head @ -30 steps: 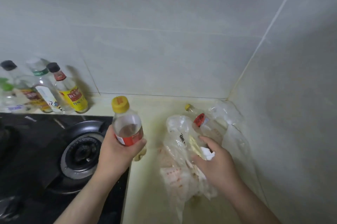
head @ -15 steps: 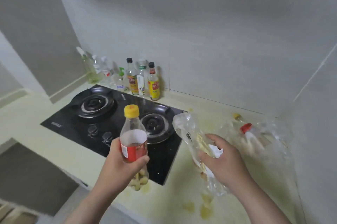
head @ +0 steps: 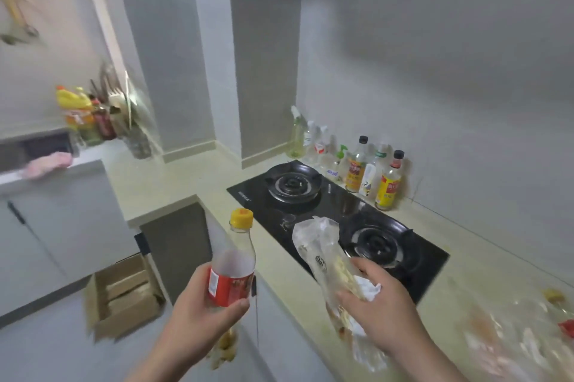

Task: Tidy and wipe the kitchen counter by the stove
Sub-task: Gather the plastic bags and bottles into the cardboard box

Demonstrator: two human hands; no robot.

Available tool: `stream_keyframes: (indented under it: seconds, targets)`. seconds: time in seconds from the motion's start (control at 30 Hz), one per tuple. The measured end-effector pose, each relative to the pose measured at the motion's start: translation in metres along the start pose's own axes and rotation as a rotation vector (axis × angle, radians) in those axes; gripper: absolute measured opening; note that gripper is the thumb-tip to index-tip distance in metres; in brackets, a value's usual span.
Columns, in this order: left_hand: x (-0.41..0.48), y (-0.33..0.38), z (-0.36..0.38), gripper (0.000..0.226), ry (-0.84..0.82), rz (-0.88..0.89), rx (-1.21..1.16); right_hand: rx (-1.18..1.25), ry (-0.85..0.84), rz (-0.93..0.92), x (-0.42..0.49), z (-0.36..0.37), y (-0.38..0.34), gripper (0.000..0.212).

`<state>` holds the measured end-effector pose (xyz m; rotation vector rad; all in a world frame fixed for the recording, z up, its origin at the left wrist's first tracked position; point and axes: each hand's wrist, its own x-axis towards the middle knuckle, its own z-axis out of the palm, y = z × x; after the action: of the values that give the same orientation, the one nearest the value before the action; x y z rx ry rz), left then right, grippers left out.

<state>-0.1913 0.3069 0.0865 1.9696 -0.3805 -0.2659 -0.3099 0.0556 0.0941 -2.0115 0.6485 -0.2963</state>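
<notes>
Left hand (head: 198, 304) fingers gripping yellow-capped bottle (head: 233, 260), right hand (head: 379, 304) fingers clutching crumpled plastic bag (head: 316, 245), above gas stove (head: 338, 213) edge.

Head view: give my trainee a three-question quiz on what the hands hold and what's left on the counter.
1. True or false: the left hand holds a yellow-capped bottle upright.
2. What does the right hand grip? A) a sponge B) a clear plastic bag with a white wad C) a pan
3. Fill in: the stove has ___ burners.

Key: 1 true; 2 B; 3 two.
</notes>
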Motion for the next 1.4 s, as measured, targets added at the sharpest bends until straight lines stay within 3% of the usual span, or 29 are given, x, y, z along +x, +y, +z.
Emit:
stream_keyframes:
  seconds: [0.33, 0.5, 0.73, 0.87, 1.27, 1.4]
  targets:
    - [-0.035, -0.121, -0.192, 0.074, 0.310, -0.220, -0.082, -0.113, -0.283, -0.129, 0.013, 0.195, -0.105, 0.044]
    - [-0.042, -0.171, -0.273, 0.054, 0.418, -0.278, -0.079, -0.153, -0.381, -0.147, 0.016, 0.293, -0.148, 0.043]
    - [-0.042, -0.225, -0.356, 0.043, 0.533, -0.341, -0.089, -0.166, -0.495, -0.192, 0.026, 0.399, -0.195, 0.040]
    - [-0.030, -0.248, -0.385, 0.052, 0.612, -0.351, -0.095, -0.185, -0.583, -0.180, 0.045, 0.446, -0.212, 0.035]
    - [0.134, -0.320, -0.453, 0.037, 0.638, -0.464, -0.083, -0.164, -0.694, -0.145, 0.193, 0.616, -0.239, 0.039]
    - [0.214, -0.366, -0.474, 0.053, 0.624, -0.590, -0.113, -0.183, -0.711, -0.075, 0.267, 0.687, -0.241, 0.043]
